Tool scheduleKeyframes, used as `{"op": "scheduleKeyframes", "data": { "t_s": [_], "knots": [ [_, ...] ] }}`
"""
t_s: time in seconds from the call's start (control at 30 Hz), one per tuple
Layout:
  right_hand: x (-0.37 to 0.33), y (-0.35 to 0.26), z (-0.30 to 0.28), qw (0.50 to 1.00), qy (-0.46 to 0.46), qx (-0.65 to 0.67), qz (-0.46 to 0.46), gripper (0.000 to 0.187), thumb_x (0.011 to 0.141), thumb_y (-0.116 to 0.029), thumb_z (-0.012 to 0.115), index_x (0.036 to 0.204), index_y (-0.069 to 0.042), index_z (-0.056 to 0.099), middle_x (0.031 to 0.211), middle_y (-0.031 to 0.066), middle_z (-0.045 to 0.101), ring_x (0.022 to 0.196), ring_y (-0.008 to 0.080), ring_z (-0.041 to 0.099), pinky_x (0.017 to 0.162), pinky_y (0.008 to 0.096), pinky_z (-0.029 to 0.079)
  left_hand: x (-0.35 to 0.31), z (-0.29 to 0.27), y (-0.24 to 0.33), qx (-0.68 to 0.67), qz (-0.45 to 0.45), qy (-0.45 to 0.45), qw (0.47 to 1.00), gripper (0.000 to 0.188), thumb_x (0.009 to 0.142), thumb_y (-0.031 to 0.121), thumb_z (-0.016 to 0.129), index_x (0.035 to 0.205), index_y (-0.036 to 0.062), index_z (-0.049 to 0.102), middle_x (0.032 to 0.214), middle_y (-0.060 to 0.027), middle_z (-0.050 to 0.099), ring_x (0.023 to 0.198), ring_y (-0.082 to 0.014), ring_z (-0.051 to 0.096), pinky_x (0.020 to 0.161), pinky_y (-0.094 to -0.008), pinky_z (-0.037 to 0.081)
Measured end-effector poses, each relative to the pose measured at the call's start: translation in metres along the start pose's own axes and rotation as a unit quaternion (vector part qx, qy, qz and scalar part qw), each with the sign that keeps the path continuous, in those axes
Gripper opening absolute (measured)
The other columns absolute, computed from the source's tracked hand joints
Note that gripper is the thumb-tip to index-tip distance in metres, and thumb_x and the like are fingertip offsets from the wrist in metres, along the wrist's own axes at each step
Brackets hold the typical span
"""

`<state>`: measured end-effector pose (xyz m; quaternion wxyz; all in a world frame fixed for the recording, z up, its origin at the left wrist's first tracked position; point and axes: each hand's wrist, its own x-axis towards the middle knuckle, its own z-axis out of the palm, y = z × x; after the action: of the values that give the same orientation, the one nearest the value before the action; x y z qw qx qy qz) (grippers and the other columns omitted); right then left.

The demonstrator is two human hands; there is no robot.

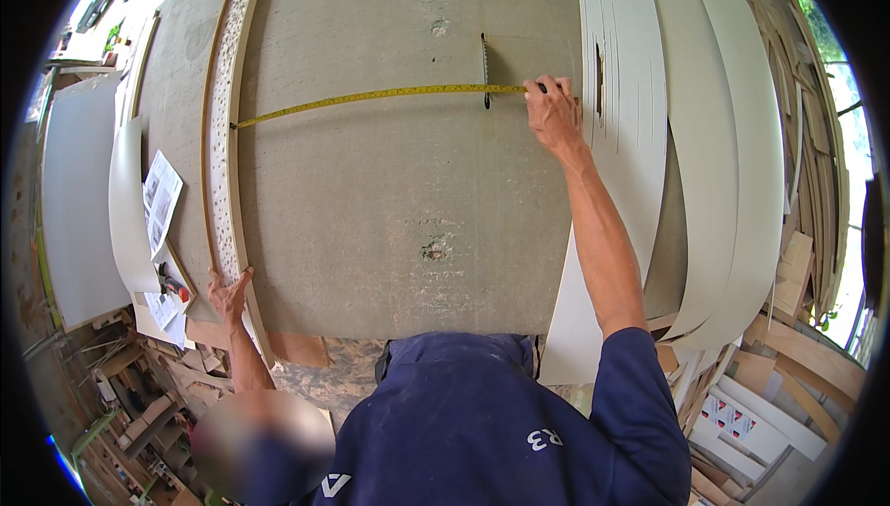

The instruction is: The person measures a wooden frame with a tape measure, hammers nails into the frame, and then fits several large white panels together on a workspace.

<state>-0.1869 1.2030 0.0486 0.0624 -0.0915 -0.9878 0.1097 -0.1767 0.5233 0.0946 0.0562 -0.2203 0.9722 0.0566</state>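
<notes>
While white printed papers (159,198) lie at the table's (389,228) left edge, I see my right hand (553,112) pinching a yellow tape measure (371,95) stretched across the saw blade (484,70) toward the fence strip (225,154), where my left hand (227,291) presses spread.

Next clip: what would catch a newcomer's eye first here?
The yellow tape stretched across the grey table, from the fence at left to the saw blade near the top centre. The right hand pins the tape just past the blade; the left hand rests on the fence's near end. Curved white sheets lie stacked at right.
</notes>
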Motion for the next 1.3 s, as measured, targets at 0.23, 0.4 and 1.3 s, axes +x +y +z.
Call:
{"op": "scheduleKeyframes", "data": {
  "t_s": [0.23, 0.4, 1.3],
  "knots": [
    [-0.001, -0.004, -0.001, 1.0, -0.004, -0.004, 0.002, 0.024, 0.097, -0.019, 0.052, 0.115, -0.009, 0.065, 0.115, 0.0094, 0.06, 0.111, 0.0299, 0.051, 0.085, 0.0543, 0.05, 0.004, 0.001, -0.006, 0.013, 0.003, -0.006, 1.0, 0.118, 0.057, 0.057, 0.083, 0.145, -0.0057, 0.036, 0.126, -0.0328, 0.053, 0.119, -0.0436, 0.051, 0.102, -0.0431, 0.041],
    [-0.003, -0.004, -0.003, 1.0, 0.0, -0.002, 0.0, 0.024, 0.097, -0.019, 0.052, 0.115, -0.008, 0.065, 0.114, 0.0097, 0.061, 0.112, 0.0298, 0.05, 0.084, 0.0543, 0.05, 0.007, 0.003, -0.009, 0.006, 0.0, -0.026, 1.0, 0.119, 0.057, 0.057, 0.083, 0.146, -0.0053, 0.034, 0.128, -0.0329, 0.052, 0.122, -0.0431, 0.049, 0.104, -0.0439, 0.04],
    [-0.003, -0.005, -0.002, 1.0, 0.006, -0.009, -0.003, 0.023, 0.096, -0.018, 0.053, 0.114, -0.009, 0.065, 0.114, 0.0089, 0.06, 0.111, 0.0298, 0.05, 0.084, 0.0533, 0.049, 0.014, 0.007, -0.017, 0.016, -0.013, -0.042, 0.999, 0.122, 0.056, 0.061, 0.081, 0.15, 0.0007, 0.031, 0.138, -0.0314, 0.045, 0.13, -0.0429, 0.042, 0.109, -0.0459, 0.035]
  ]
}}
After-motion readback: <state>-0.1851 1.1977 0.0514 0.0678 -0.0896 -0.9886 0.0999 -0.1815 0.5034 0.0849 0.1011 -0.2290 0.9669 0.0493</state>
